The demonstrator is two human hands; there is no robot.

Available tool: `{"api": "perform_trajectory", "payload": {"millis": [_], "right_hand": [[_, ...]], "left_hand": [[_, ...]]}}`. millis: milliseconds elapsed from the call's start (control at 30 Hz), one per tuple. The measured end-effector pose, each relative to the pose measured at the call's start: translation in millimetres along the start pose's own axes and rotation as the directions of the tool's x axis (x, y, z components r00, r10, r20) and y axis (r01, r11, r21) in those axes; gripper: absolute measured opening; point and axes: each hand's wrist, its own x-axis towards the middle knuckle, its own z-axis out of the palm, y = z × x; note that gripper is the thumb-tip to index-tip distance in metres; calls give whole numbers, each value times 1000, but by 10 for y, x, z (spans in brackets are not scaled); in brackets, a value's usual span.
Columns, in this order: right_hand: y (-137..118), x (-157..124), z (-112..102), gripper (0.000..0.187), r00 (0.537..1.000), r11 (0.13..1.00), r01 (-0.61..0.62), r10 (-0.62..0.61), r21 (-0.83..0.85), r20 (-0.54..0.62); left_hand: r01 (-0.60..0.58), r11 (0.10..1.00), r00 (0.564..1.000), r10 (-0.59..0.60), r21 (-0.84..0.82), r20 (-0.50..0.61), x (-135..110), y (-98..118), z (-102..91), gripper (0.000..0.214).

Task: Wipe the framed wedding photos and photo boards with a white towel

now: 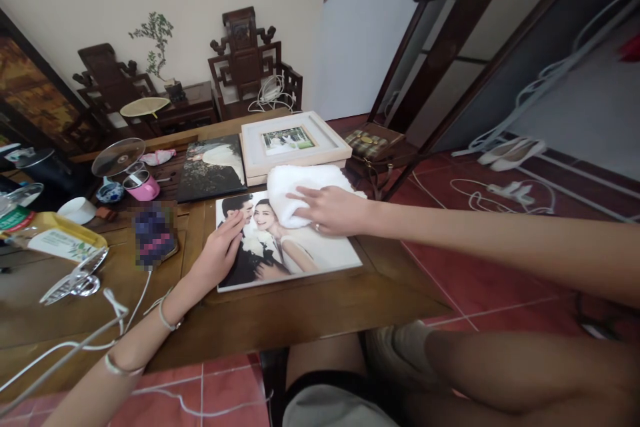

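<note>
A large wedding photo print (300, 250) lies flat on the wooden table (280, 320). My left hand (220, 250) rests on the print's left edge, fingers stretched flat, holding it down. My right hand (333, 210) presses a folded white cloth (300, 190) onto the upper part of the print, fingers laid over the cloth. Behind it lie a dark photo print (210, 170) and a white-framed photo (290, 143).
To the left are a pink mug (143, 185), a small fan (117, 157), a white bowl (77, 210), a yellow tray (55, 233), a blurred phone (155, 237) and white cables (100, 333). Carved chairs (247, 57) stand by the wall. Red tiled floor lies to the right.
</note>
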Motion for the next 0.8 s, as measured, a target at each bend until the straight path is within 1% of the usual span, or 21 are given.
{"api": "perform_trajectory", "payload": {"millis": [67,167,333,400,533,667,800], "right_hand": [[-62,-63,24,35,999,999,38,-38,1,-24],[-237,-174,14,29,989,992,121,-119,22,-86],[-558,-293,-96,27,945,951,305,-296,54,-138],[-644,-284,-140,27,934,940,337,-327,51,-143],[-702,-193,-209,29,951,955,295,-289,40,-111],[-635,-71,-248,29,973,973,228,-226,33,-54],[-555,24,-250,31,985,986,167,-166,8,-36]], "left_hand": [[-3,1000,1000,3,-5,-5,0,-21,9,40],[-4,1000,1000,4,-9,-5,6,-33,24,40],[-7,1000,1000,7,23,14,37,11,21,42],[-3,1000,1000,3,29,19,48,25,20,42],[4,1000,1000,-5,22,12,56,26,37,41],[-6,1000,1000,6,9,2,48,23,51,40],[-18,1000,1000,18,12,-1,31,19,37,40]]}}
